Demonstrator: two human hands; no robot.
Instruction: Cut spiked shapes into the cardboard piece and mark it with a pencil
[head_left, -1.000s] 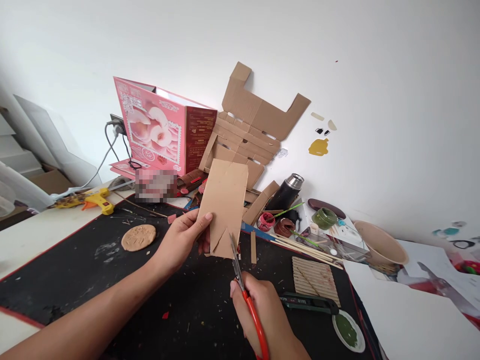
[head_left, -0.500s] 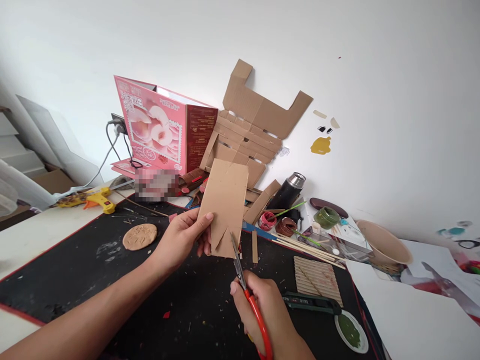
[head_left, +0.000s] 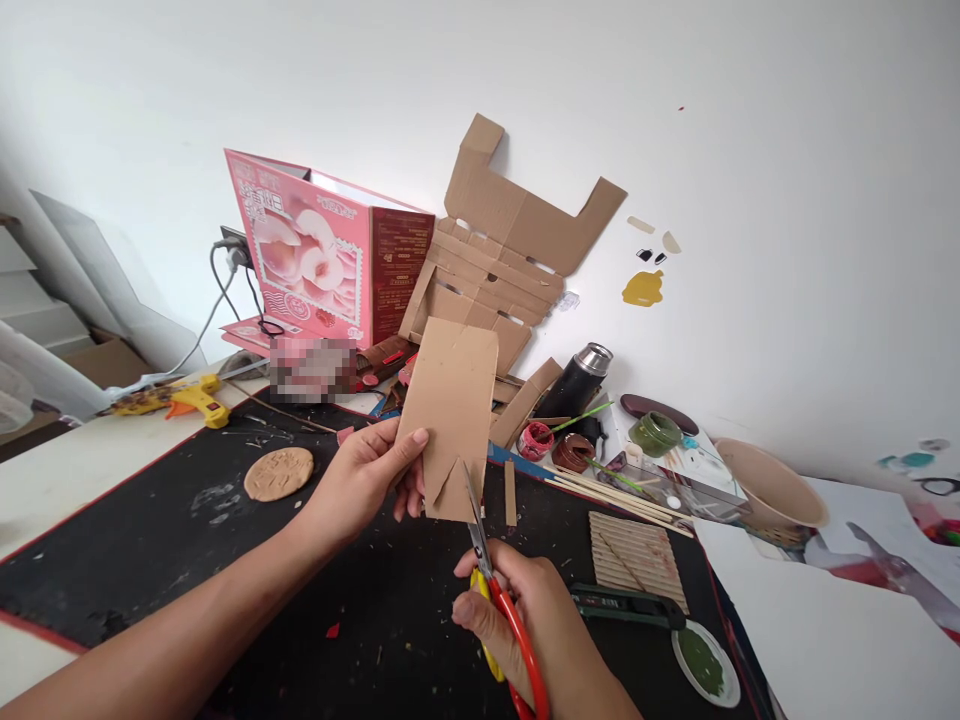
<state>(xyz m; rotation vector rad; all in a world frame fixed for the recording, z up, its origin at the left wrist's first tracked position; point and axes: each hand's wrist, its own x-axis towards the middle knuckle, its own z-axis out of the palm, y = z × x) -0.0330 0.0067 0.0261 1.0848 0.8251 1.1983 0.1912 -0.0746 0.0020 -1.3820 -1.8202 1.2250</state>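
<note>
A brown piece of cardboard is pinched along its left edge by my left hand, thumb in front and fingers behind. Two slanting slits meet in a point near its lower edge. My right hand grips scissors with red and yellow handles. Their blades are parted and lie at the cardboard's lower right, along the right-hand slit. Below the hands spreads a black mat, with a narrow cardboard strip just right of the blades.
On the left are a round embossed clay disc and a yellow glue gun. A pink box stands behind. Paint jars, a thermos, a dark green cutter and a paint lid are on the right.
The scissors' handles have spread, so the yellow one now shows beside my right thumb. The blades have opened a little at the slit. My left hand keeps hold of the cardboard.
</note>
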